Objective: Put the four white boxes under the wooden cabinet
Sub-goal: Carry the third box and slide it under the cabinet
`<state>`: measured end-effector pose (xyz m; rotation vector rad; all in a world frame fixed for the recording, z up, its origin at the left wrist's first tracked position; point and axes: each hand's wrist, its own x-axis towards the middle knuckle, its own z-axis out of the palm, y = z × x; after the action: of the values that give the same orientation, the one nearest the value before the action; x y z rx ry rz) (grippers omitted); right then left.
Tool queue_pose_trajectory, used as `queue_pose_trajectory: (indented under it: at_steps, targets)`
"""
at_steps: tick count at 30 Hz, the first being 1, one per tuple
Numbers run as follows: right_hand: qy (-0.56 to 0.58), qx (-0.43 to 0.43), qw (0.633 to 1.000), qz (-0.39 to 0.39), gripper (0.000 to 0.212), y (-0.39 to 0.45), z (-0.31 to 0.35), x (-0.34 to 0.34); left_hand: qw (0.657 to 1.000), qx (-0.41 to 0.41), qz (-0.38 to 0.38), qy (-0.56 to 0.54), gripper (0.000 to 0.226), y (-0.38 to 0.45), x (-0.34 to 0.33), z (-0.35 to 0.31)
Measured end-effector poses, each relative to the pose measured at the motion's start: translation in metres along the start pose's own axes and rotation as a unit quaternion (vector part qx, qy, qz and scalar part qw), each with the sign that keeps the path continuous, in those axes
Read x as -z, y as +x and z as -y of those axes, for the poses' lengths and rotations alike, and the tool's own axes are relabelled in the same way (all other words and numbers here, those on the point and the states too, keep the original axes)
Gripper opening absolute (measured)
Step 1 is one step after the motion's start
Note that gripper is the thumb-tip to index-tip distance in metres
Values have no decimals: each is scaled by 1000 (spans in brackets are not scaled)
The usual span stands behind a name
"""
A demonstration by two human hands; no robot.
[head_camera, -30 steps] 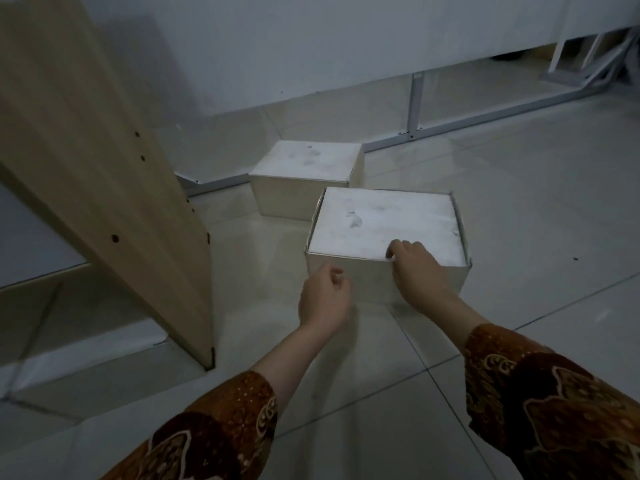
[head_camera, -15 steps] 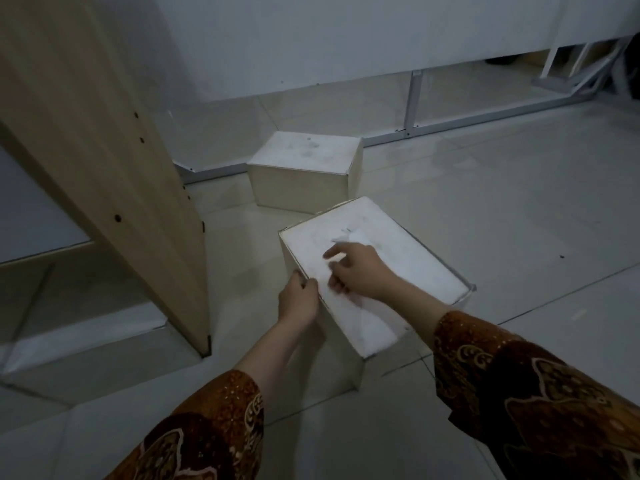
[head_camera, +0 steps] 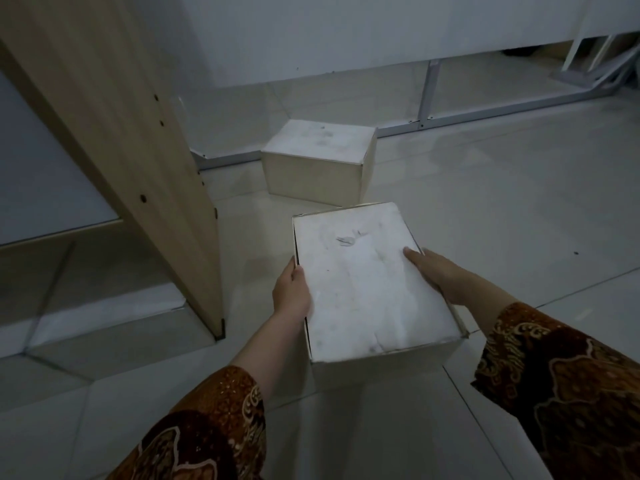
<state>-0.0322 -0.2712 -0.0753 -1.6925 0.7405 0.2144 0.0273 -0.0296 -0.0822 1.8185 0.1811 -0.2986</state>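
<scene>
A white box (head_camera: 367, 282) is held between both hands just above the tiled floor, its long side pointing away from me. My left hand (head_camera: 290, 293) grips its left edge and my right hand (head_camera: 438, 273) clasps its right edge. A second white box (head_camera: 320, 161) rests on the floor farther back, near the white partition. The wooden cabinet's side panel (head_camera: 114, 143) slants down at the left, its foot on the floor left of the held box. The space under the cabinet lies to the left of that panel.
A white partition (head_camera: 346, 36) on a metal frame (head_camera: 429, 91) runs along the back. More metal framing (head_camera: 595, 64) stands at the far right. Glossy floor tiles (head_camera: 519, 209) spread to the right and in front.
The box has been turned from lying crosswise to lying lengthwise and drawn closer to me. My hands shifted from its near edge and top to its two sides.
</scene>
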Motion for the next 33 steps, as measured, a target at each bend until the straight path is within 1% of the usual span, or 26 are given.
queue_pose_trajectory:
  at_steps: [2, 4, 5, 6, 8, 9, 10, 14, 17, 19, 22, 25, 27, 29, 33]
  targets:
    - [38, -60, 997, 16, 60, -6, -5, 1, 999, 26, -18, -1, 45, -3, -5, 2]
    - [35, -75, 997, 6, 62, -10, -7, 0, 998, 54, -33, 30, 53, -7, -7, 4]
    - [33, -72, 997, 4, 62, -11, -8, 0, 996, 74, -27, 35, 57, -9, -6, 6]
    - [36, -70, 997, 4, 63, -12, -8, -1, 995, 102, -6, 12, 62, -9, -6, 6]
    - [54, -75, 996, 10, 62, -16, -8, -3, 977, 172, 75, -102, 70, -11, -3, 2]
    - [63, -76, 995, 14, 61, -18, -8, -5, 963, 192, 112, -154, 71, -12, 0, 2]
    - [69, -76, 995, 18, 61, -21, -8, -7, 954, 196, 142, -179, 70, -14, 3, 2]
    - [73, -79, 994, 25, 59, -41, -10, -23, 946, 205, 191, -166, 48, -31, 28, 6]
    - [63, -80, 994, 33, 58, -62, -9, -41, 944, 209, 190, -172, 38, -46, 54, 10]
    - [66, -78, 994, 39, 58, -81, -9, -54, 948, 205, 186, -154, 32, -60, 75, 8]
    - [72, -67, 993, 68, 54, -112, -8, -78, 953, 210, 176, -133, 29, -83, 106, 6]
    - [77, -68, 992, 80, 51, -149, -7, -104, 952, 211, 167, -147, 35, -109, 142, 11]
    - [86, -65, 991, 81, 53, -171, -8, -119, 952, 212, 152, -159, 46, -123, 163, 14]
    - [102, -69, 989, 79, 58, -194, -9, -136, 956, 211, 140, -148, 54, -135, 185, 17]
    - [127, -62, 987, 82, 56, -237, -9, -170, 964, 197, 133, -115, 54, -155, 227, 23]
